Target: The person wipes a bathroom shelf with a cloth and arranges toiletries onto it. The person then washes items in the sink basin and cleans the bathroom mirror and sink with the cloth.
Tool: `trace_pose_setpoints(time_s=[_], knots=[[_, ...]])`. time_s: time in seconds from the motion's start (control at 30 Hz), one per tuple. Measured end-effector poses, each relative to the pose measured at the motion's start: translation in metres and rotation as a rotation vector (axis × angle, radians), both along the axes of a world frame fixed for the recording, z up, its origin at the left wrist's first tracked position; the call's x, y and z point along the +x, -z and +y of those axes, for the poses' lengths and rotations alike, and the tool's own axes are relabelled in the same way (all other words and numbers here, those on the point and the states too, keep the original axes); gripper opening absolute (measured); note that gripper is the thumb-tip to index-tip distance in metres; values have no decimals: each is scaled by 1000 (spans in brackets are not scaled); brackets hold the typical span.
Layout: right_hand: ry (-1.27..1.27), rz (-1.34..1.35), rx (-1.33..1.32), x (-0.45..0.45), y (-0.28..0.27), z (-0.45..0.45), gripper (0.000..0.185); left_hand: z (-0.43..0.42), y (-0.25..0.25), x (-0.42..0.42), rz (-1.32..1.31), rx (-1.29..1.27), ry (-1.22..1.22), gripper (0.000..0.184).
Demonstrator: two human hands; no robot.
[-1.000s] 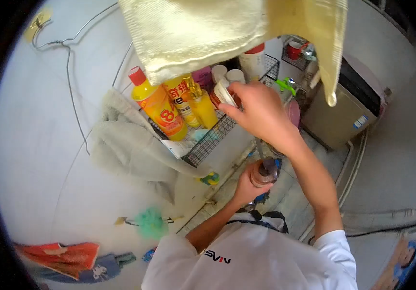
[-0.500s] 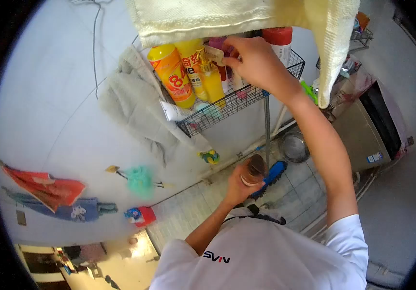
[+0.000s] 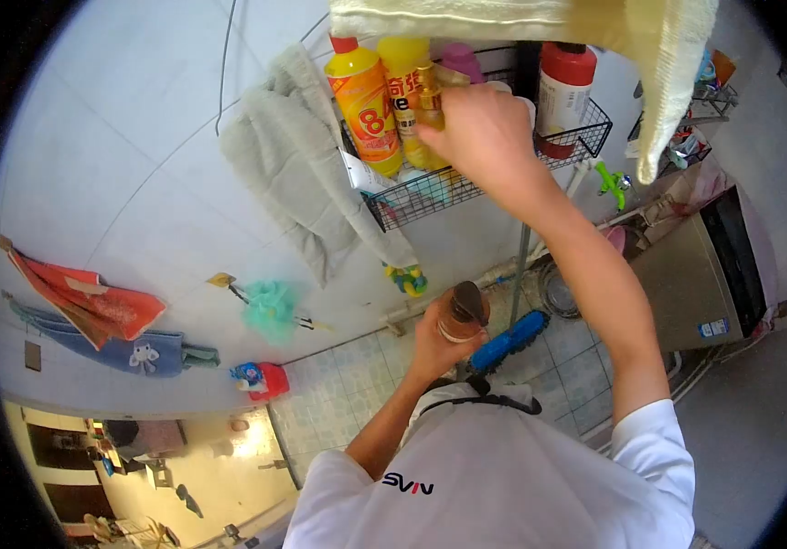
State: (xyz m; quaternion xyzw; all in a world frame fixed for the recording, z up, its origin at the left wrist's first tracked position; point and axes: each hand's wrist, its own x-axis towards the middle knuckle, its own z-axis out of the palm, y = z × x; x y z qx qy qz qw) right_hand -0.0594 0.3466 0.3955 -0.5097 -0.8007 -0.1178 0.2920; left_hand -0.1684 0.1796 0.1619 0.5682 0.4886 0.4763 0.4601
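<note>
My left hand (image 3: 436,352) is wrapped round a brown jar or bottle with a dark top (image 3: 463,309), in front of my shirt. My right hand (image 3: 483,128) reaches over the black wire basket (image 3: 421,203) on the wall, its fingers closed at the small yellow bottle with a gold top (image 3: 427,110). Whatever sits between those fingers is hidden. Left of it stand a yellow bottle with an orange label (image 3: 368,110) and another yellow bottle (image 3: 402,57). A red and white bottle (image 3: 562,96) is at the basket's right end, and a white tube (image 3: 366,174) at its left.
A cream towel (image 3: 677,73) hangs overhead, a grey towel (image 3: 293,156) left of the basket. A blue mop head (image 3: 508,341) and metal basin (image 3: 558,291) are on the floor. A washing machine (image 3: 686,284) stands right; a green tap handle (image 3: 609,186) is on the wall.
The view has shifted. My right hand, earlier holding a white-edged item over the basket, is now closed at the small yellow bottle, and that item is out of sight. My left hand still holds the brown container.
</note>
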Motion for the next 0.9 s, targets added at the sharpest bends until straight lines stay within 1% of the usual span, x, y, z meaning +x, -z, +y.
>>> trace_pose_setpoints(time_s=[0.13,0.2,0.33,0.4,0.43,0.5,0.53,0.57,0.6,0.63,0.67,0.73,0.77,0.8,0.87,0.9], knots=[[74,-22,-10,15,4,13,41,-3,1,-8,-39,18,2,72],[101,38,129,21,5,18,40,-3,-4,-12,-31,46,7,72],[112,33,96,25,4,19,43,-4,-17,-16,-14,68,19,72],[101,42,112,27,7,22,43,-5,-32,-18,-40,74,16,71],[87,51,127,28,8,22,43,-6,-46,-18,-42,72,18,71],[89,71,129,27,8,19,42,-9,-77,-21,-137,136,-7,68],[89,94,131,26,8,16,42,-8,-84,-25,-137,134,-8,68],[88,95,130,24,3,5,42,-7,-90,-30,-60,143,13,68],[120,167,83,22,-6,-15,40,-8,-97,-35,20,152,34,67],[152,240,36,19,-11,-27,38,-10,-104,-40,47,186,-1,67],[149,238,39,15,-11,-29,38,-11,-109,-45,45,189,-4,67],[-324,26,-78,7,-7,-31,35,-17,-116,-55,-122,200,-84,71],[-344,-104,-205,-3,-13,-24,24,-21,-127,-64,-107,162,-54,78],[-307,-218,-248,-14,-14,-12,22,-22,-142,-65,-101,158,-48,78],[-259,-439,-364,-38,-18,6,21,-22,-177,-63,-204,288,8,82],[-247,-544,-445,-50,-19,13,22,-22,-189,-63,-254,336,-14,82]])
